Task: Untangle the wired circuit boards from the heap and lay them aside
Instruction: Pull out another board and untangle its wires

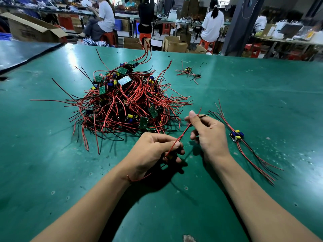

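**A:** What is furthest left on the green table (52, 172)?

**B:** The heap (120, 102): a tall tangle of red and black leads with small green boards poking out, left of centre and beyond the hands. Its nearest strands lie just beside the left hand.

**A:** And the hands?

**B:** The left hand (153, 151) is curled, thumb and forefinger pinching the low end of 1 red wire (185, 131). A bit of yellow shows among its fingers, but I cannot tell whether a board is in there. The wire runs up and right to the right hand (208, 133), which nips it between thumb and forefinger, with a black wire tip (204, 115) sticking out beside it. The 2 hands are near each other but not touching, and both are lifted clear of the heap.

**A:** Anything set aside?

**B:** Yes. Further back, a small cluster (189, 72) of wired boards lies apart from the heap. Just right of the right hand lies 1 separated board (236, 136), dark with blue and yellow parts, its leads fanned out both ways along the table.
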Tool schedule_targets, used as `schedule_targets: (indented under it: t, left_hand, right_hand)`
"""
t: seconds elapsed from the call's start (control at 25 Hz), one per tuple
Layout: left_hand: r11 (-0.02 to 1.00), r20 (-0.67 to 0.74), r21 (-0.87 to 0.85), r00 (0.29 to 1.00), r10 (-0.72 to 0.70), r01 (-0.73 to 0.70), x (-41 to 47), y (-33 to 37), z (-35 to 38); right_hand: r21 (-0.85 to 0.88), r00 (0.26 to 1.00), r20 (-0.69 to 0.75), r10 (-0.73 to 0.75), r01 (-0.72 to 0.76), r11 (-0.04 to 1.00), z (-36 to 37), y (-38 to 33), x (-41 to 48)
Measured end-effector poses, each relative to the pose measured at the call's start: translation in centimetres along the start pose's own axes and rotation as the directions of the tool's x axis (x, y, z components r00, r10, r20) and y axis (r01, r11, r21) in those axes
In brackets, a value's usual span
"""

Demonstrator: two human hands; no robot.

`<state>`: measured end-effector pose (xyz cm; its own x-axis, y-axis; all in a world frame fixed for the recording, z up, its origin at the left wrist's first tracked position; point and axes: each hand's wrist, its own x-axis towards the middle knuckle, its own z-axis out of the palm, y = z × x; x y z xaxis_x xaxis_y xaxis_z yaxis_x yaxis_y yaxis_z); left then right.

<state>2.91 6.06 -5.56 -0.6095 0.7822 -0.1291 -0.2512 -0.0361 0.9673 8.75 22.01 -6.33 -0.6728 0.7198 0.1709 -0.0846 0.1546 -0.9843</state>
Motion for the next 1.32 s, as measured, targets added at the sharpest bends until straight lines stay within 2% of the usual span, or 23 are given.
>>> schedule_targets:
  t: [0.2,0.4,0.56,0.64,0.72,0.8,0.84,0.92,1.0,1.16,1.32]
  left_hand:
    - [0.999,-0.014,0.031,1.0,0.022,-0.022,0.0,-0.3,0.0]
    - [0.999,-0.089,-0.021,0.995,0.043,-0.045,0.1,-0.7,0.4]
    - [0.997,-0.13,-0.05,0.99,0.048,-0.055,0.0,-0.5,0.6]
    - [0.994,-0.138,-0.097,0.989,0.047,-0.06,-0.1,-0.4,0.6]
    - [0.993,-0.153,-0.1,0.987,0.041,-0.056,-0.1,-0.5,0.6]
    - [0.992,-0.161,-0.122,0.987,0.023,-0.043,0.2,-0.4,0.5]
    - [0.989,-0.158,-0.143,0.987,0.006,-0.029,0.3,-0.4,0.4]
    - [0.988,-0.136,-0.153,0.991,-0.019,-0.002,0.4,-0.2,0.2]
    - [0.992,-0.105,-0.123,0.994,-0.029,0.015,0.3,0.0,0.0]
    - [0.992,-0.071,-0.126,0.997,-0.02,0.01,0.1,-0.1,0.0]
    - [0.993,-0.065,-0.116,0.998,-0.004,-0.003,0.2,-0.2,0.0]
  right_hand:
    - [0.177,0.997,0.074,0.035,-0.048,0.983,0.4,-0.2,-0.4]
    - [0.326,0.972,0.172,0.161,-0.211,0.922,0.8,-0.8,-0.7]
    - [0.268,0.872,0.42,0.25,-0.383,0.884,1.1,-0.9,-1.9]
    - [0.203,0.815,0.521,0.254,-0.407,0.89,1.2,-0.6,-2.3]
    - [0.191,0.799,0.555,0.23,-0.392,0.9,1.3,-0.3,-2.4]
    - [0.206,0.828,0.525,0.195,-0.346,0.915,1.3,-0.1,-2.2]
    - [0.207,0.865,0.475,0.162,-0.289,0.935,1.2,0.1,-2.0]
    - [0.119,0.944,0.327,0.042,-0.085,0.989,0.8,0.3,-1.3]
    - [0.04,0.976,0.211,-0.055,0.048,0.998,0.5,0.4,-0.7]
    - [0.062,0.988,0.076,-0.133,0.128,0.99,0.3,0.8,0.0]
    - [-0.072,0.992,-0.015,-0.128,0.127,0.989,0.5,1.2,0.2]
